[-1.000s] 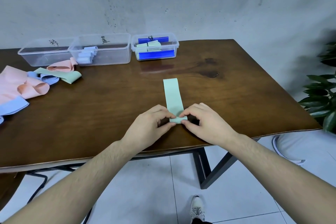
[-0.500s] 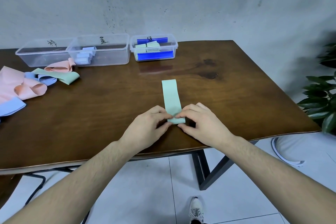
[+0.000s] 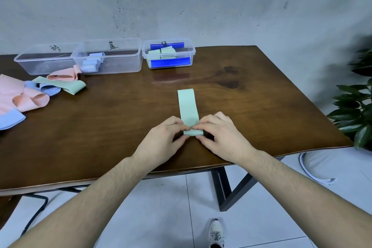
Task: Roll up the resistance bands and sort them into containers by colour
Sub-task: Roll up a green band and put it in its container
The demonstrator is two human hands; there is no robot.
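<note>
Both of my hands are on the mint-green resistance band [image 3: 188, 106] near the front edge of the wooden worktop [image 3: 124, 119]. My left hand [image 3: 161, 139] pinches the left end of the rolled part with fingers and thumb curled round it; my right hand [image 3: 219, 137] does the same at the right end. Fingertips of the two hands meet on top of the roll. The roll lies between my thumbs, and the unrolled length runs flat on the worktop straight away from my hands, its far end squared off.

Far beyond my hands, at the back edge, stand three clear plastic containers in a row, each with a handwritten mark on its wall. The one most nearly ahead of my hands, the right container [image 3: 168, 54], holds mint-green rolls and two dark blue strips. To the left of it, touching or almost so, the middle container [image 3: 112, 58] holds light blue rolls at its left end. The left container [image 3: 44, 60] shows no bands that I can make out.

Well to the left of my left hand lies a loose pile of unrolled bands [image 3: 30, 94]: pink, light blue, and one mint-green, overlapping each other, just in front of the left and middle containers.

Off the worktop to the right of my right hand is a potted plant [image 3: 358, 102]. Below, on the tiled floor, my shoe [image 3: 216, 233] shows.
</note>
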